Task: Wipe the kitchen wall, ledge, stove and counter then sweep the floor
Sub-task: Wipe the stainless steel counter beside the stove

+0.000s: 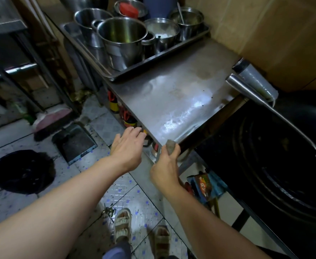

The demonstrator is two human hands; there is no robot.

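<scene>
You are on the counter (172, 94) step, I think. The steel top shines wet in the middle, and your right hand (165, 165) is at its near corner, so you look close to done with this part. The dark wok (284, 156) on the stove is to the right, and the floor (134, 193) is not swept yet.

Your right hand is curled tight on a small grey-brown cloth (170, 145). Only a bit of the cloth pokes out above your fingers. It touches the near edge of the counter, right at the corner.

Your left hand (128, 146) holds nothing. Its fingers are loose and a little spread, close to the left edge of the counter. I cannot tell if the fingertips touch the edge.

Next, I think you should rub the cloth along the near edge and the left edge. Press down so the cloth stays flat on the steel. Mind the tray (153, 60) of pots at the far end, and the long ladle (265, 101) lying across the wok.

The dustpan (75, 141) sits on the floor to the left, well apart from you, ready for sweeping.
</scene>
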